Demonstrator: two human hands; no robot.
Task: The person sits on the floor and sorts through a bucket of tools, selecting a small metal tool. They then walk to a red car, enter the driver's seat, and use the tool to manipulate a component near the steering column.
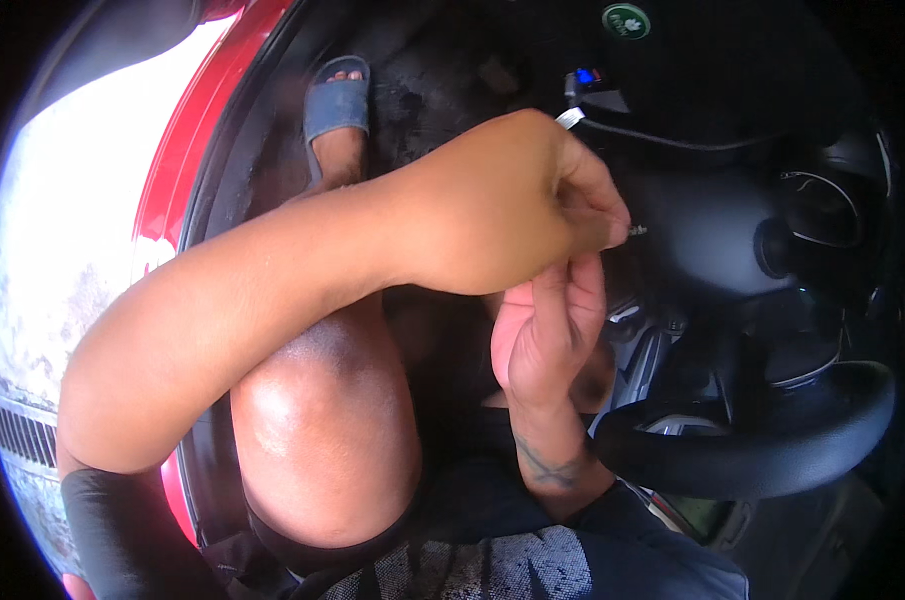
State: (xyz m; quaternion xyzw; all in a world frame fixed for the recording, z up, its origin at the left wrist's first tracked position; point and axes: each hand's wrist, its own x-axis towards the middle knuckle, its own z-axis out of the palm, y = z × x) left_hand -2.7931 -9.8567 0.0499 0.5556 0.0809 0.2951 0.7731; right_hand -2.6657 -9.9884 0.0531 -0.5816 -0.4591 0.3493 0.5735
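Note:
My left hand [513, 195] reaches across from the left with its back toward me. Its fingers curl in, and the thumb and fingertips press together in a pinch. Just below it, my right hand [553, 335] comes up with thumb and fingers drawn together against the left fingertips. Whatever lies between the fingers is hidden or too small to name. A small white tag-like end [570, 119] shows just beyond the left knuckles, and a thin dark cable [673, 140] runs right from near it. Whether a hand holds that cable, I cannot tell.
A black steering wheel [753, 440] stands at the right, beside a dark rounded panel [713, 235]. A blue-lit small device [585, 76] and a round green sticker [627, 21] are farther off. Left are the red car body edge [178, 170] and my sandalled foot [338, 105].

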